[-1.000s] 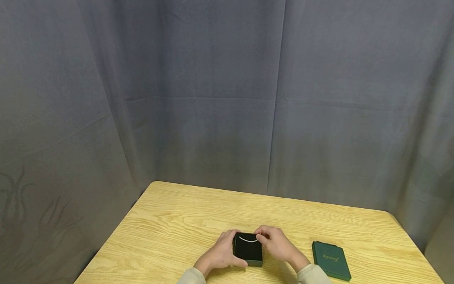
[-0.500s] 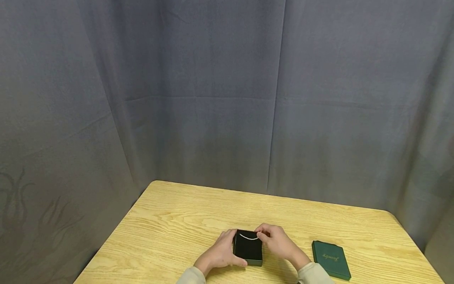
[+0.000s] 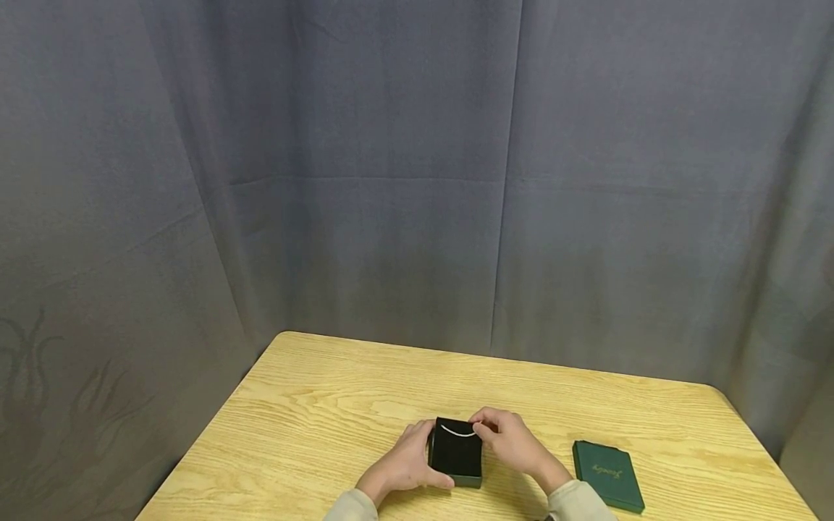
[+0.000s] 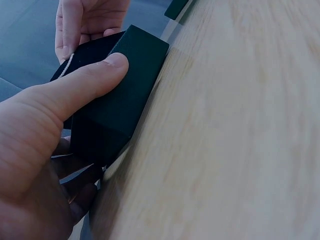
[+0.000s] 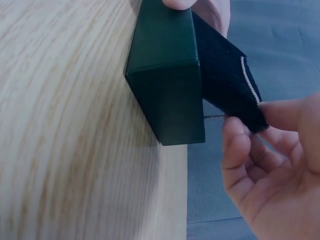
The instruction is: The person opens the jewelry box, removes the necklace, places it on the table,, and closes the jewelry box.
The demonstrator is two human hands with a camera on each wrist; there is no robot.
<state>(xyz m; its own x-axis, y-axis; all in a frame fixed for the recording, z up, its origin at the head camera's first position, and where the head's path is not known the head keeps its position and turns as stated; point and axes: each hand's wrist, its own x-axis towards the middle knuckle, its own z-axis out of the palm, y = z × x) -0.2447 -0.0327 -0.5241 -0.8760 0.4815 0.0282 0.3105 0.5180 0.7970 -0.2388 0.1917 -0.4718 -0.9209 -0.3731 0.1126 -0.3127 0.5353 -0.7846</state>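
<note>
A dark green jewelry box base (image 3: pixel 466 481) stands on the table, gripped by my left hand (image 3: pixel 407 461) with the thumb on its near side and fingers around the left side. A black padded insert (image 5: pixel 225 75) slants up out of the box, its far edge raised above the rim. Across that raised end runs a thin silvery chain (image 5: pixel 249 80). My right hand (image 3: pixel 516 443) pinches the insert's far right corner, thumb on top by the chain and fingers beneath, as the right wrist view shows. The insert's lower end sits inside the box, hidden by the wall.
To the right of my right hand lies a green box lid (image 3: pixel 609 477) with gold lettering on its top. The wooden table (image 3: pixel 339 391) has rounded far corners, and grey curtains (image 3: pixel 391 181) hang behind and beside it.
My right hand has risen slightly, lifting the far edge of the insert and the chain farther out of the box. My left hand and the lid have stayed put.
</note>
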